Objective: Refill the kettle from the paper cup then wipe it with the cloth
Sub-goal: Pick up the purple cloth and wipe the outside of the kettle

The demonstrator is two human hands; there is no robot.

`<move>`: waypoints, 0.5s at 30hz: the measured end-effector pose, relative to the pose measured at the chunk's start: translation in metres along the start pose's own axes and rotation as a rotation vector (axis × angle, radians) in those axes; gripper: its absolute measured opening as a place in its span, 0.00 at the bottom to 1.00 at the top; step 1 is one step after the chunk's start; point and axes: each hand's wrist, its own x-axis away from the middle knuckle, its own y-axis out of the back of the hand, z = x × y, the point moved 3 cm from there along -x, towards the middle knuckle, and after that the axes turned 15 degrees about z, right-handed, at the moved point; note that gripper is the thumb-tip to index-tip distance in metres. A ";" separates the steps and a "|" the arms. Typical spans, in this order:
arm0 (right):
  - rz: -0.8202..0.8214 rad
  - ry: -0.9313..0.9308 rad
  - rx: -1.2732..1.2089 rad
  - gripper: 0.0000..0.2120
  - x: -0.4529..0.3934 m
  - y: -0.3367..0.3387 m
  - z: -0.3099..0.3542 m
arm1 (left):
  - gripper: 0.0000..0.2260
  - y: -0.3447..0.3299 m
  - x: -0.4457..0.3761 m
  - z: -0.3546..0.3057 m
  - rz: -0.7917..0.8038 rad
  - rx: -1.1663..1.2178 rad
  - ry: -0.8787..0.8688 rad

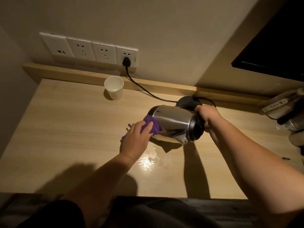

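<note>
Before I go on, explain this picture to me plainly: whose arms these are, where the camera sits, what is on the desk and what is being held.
There is no machine here. One camera worn on a person's head looks down at their two bare arms over a wooden desk.

The left hand presses a purple cloth against the steel electric kettle. The right hand grips the kettle at its dark top end, holding it tipped on its side, off its black base.

A white paper cup stands upright near the wall, apart from the kettle. A black cord runs from the base to a plug in the wall socket strip. A small wet patch shines on the desk below the kettle.
</note>
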 end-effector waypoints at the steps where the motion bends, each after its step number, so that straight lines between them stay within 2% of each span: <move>1: -0.008 0.004 -0.006 0.09 -0.001 0.001 0.001 | 0.23 0.000 -0.001 0.004 0.022 -0.010 0.030; 6: -0.031 0.041 -0.088 0.06 0.000 0.001 0.003 | 0.19 0.011 -0.008 -0.005 0.038 0.037 0.074; 11: -0.030 0.030 -0.109 0.03 -0.002 0.004 0.001 | 0.23 0.014 -0.003 -0.059 0.024 0.032 -0.248; 13: -0.019 0.028 -0.090 0.03 -0.002 0.004 0.002 | 0.27 0.010 -0.004 -0.061 0.050 -0.012 -0.289; 15: -0.016 0.024 -0.072 0.03 -0.004 0.006 0.001 | 0.30 0.004 -0.003 -0.045 0.058 -0.052 -0.253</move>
